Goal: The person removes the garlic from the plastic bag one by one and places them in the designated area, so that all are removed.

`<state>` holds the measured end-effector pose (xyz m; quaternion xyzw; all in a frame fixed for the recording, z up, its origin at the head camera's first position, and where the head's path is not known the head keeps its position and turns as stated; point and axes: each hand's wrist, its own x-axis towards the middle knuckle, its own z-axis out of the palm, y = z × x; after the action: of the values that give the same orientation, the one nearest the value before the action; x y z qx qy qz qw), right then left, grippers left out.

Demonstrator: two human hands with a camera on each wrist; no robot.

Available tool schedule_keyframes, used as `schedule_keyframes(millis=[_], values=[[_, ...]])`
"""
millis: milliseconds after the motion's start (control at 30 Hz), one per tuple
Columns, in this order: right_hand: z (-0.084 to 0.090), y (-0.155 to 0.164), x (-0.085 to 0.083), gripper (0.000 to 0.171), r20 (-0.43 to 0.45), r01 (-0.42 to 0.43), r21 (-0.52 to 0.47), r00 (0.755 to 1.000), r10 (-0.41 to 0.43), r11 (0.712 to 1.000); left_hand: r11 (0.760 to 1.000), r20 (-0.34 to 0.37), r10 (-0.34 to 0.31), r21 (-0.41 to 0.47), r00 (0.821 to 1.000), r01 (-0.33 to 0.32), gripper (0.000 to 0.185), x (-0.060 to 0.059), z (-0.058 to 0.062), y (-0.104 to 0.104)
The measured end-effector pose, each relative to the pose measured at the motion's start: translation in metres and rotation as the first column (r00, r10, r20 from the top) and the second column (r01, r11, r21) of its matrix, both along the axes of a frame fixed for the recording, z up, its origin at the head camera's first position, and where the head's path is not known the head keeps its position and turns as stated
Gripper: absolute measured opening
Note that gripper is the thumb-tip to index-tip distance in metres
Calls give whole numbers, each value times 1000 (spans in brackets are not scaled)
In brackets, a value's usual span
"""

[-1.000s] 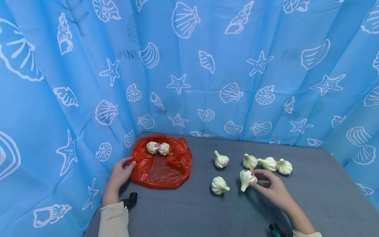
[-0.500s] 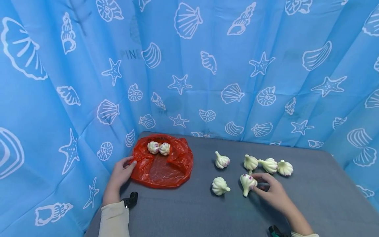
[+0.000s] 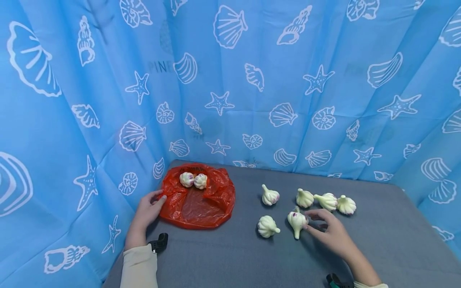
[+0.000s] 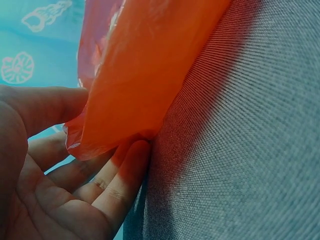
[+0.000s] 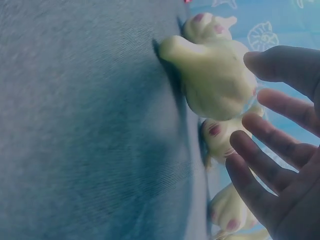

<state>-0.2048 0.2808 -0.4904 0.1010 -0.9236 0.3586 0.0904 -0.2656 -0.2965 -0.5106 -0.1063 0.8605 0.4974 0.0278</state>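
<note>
My left hand (image 3: 148,210) holds the left edge of a red plastic bag (image 3: 219,200). In the left wrist view the bag's edge (image 4: 130,75) lies between thumb and fingers, and some fingertips are hidden behind it. Two white garlic bulbs (image 3: 186,179) sit side by side at the back of the bag. On the right, a garlic bulb (image 3: 297,222) with purple marks lies on the grey cloth, its stem towards me. My right hand (image 3: 325,228) is just right of this bulb, thumb and fingers extended, their tips close by the garlic (image 5: 217,75) in the right wrist view.
Behind the right hand's bulb, three garlic bulbs (image 3: 327,201) stand in a row. A separate bulb (image 3: 270,195) lies further left, and another bulb (image 3: 267,226) nearer me. A blue shell-patterned curtain (image 3: 230,100) borders the grey table (image 3: 230,260) at the back and sides.
The right hand has lowered its garlic bulb and let it go; the bulb has shifted slightly left, away from the fingertips. The left hand and bag stay put.
</note>
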Motion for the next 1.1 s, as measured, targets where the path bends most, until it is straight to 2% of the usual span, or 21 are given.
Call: schedule_keyframes(millis=[167,433,567,733,933,1100], values=[[11,-6,1,36,-32,-10,25,999,11,1000,1000,-3,-4,1,1000,4,60,0,0,0],[43,-38,1,33,-142,-77,4,987,77,997,1000,5,-1,2,1000,1,60,-1,-1,-1],[58,-64,-4,35,-198,-159,-30,969,150,987,1000,11,-1,5,1000,1,61,-1,-1,-1],[72,-102,-15,36,-265,-284,-65,929,258,956,1000,7,3,8,1000,-3,60,-1,-2,-1],[83,-158,-36,35,-236,-387,-146,907,348,910,1000,-4,8,16,1000,-8,59,-2,-3,-3],[77,-209,-58,36,-165,-423,-225,905,393,878,1000,-1,14,18,1000,-14,59,-3,-3,-1]])
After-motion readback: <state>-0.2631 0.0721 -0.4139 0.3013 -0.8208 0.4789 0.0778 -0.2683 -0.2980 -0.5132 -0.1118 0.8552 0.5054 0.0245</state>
